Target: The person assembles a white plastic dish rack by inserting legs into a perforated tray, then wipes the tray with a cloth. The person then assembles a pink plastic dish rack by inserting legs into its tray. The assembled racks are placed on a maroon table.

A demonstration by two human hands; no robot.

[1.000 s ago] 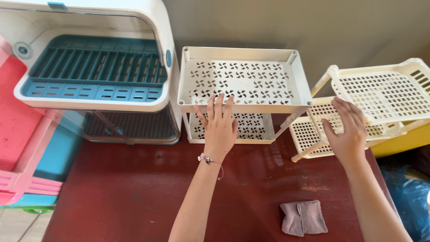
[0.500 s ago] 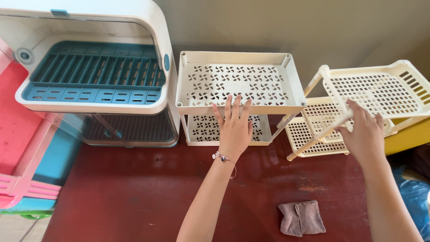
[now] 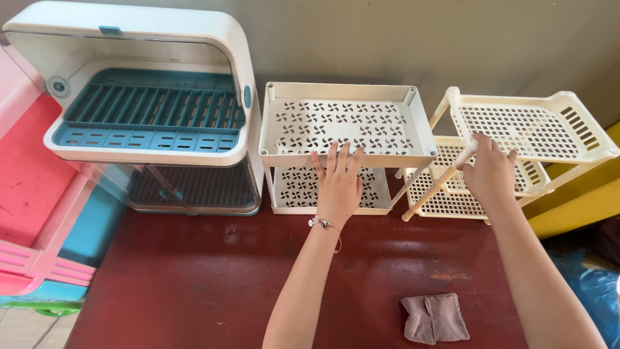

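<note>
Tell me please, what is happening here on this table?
A person stands at a dark red table with plastic racks on it. The left hand rests flat on the front edge of the white two-tier rack. The right hand grips a leg of the cream rack, which sits tilted. A blue and white dish rack stands at the left, and a folded cloth lies near the front.

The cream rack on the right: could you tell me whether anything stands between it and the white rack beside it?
Nothing visible does. Only bare table shows between the tilted cream rack, gripped by the right hand, and the white rack under the left hand.
</note>
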